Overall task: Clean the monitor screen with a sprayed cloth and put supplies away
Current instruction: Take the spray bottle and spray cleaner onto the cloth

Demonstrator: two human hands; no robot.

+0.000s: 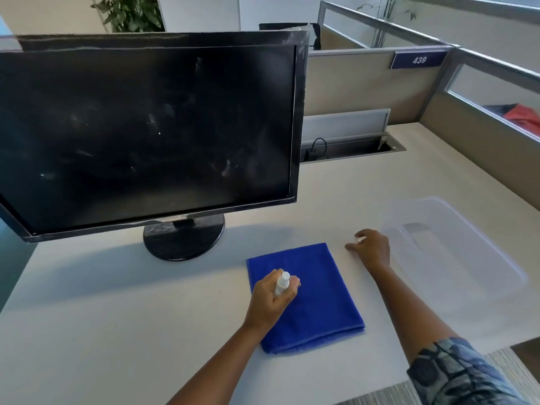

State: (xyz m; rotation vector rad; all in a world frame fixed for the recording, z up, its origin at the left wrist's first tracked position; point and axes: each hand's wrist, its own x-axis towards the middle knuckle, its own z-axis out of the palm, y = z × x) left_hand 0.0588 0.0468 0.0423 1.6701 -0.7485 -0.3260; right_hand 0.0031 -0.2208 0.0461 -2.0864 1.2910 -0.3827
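Observation:
A black monitor (146,127) with a smudged, dusty screen stands on a round base at the left of the desk. In front of it a folded blue cloth (318,305) lies flat on the desk. My left hand (271,299) hovers over the cloth's left part, closed around a small white spray bottle (283,283) whose top points away from me. To the right of the cloth, my right hand (371,248) rests just above the desk, its fingertips pinching a small clear cap (358,237).
A clear plastic bin (455,258) sits on the desk just right of my right hand. Behind the monitor is an open cable tray (350,147) set in the desk. Beige cubicle partitions (365,83) close off the back and right.

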